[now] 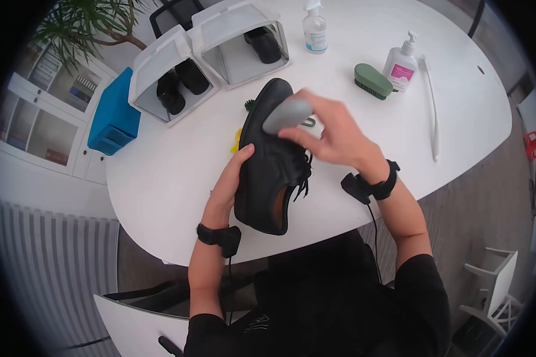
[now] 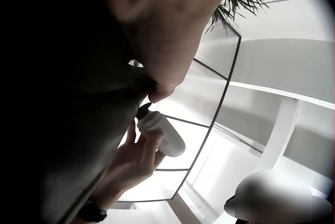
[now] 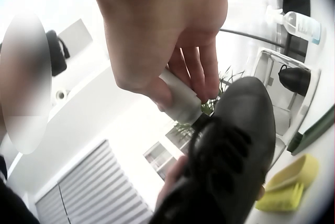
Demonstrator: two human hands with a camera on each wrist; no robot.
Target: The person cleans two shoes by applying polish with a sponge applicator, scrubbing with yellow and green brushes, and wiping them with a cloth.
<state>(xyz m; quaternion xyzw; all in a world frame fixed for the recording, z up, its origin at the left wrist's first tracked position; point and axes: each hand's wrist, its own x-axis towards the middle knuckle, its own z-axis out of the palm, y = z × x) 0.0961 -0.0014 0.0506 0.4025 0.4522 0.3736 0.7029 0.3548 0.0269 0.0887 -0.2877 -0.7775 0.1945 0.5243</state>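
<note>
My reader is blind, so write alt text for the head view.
A left hand holds a black lace-up shoe over a white table; the right hand holds a rounded grey object near the toe. Behind, two boxes contain black shoes.

My forearms (image 1: 402, 217) cross the desk's near edge (image 1: 175, 253); my left hand (image 1: 229, 175) grips, thumb (image 1: 246, 152) extended, and my right hand (image 1: 336, 130) pinches with curled fingers (image 3: 209, 72).

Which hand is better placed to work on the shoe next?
Probably the right hand: it holds the grey dark-tipped applicator close to the black lace-up shoe, which the left hand grips.
</note>
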